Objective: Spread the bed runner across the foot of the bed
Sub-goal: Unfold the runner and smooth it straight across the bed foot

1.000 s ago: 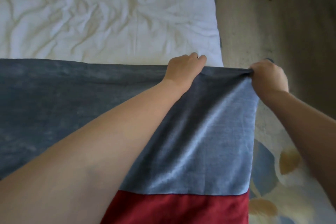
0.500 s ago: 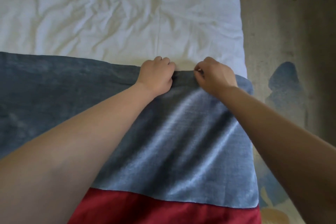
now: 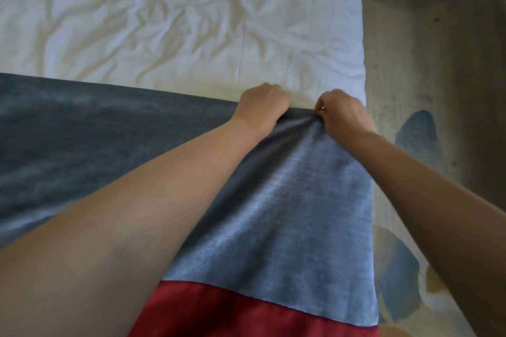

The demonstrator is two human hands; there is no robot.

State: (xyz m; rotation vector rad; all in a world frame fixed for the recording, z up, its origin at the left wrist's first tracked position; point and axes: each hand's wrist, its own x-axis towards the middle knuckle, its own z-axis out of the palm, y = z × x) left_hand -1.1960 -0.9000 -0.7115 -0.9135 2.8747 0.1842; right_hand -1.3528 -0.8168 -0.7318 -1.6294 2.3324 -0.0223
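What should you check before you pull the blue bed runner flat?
1. Left hand grips the bed runner's far edge: ok.
2. Right hand pinches that edge: ok.
3. Edge flat between the hands: not ok, it bunches.
4. Far right corner reaching the white sheet's right side: cannot tell, the right hand covers it.
5. Runner's left end: cannot tell, out of view.
6. Sheet smooth: not ok, wrinkled.
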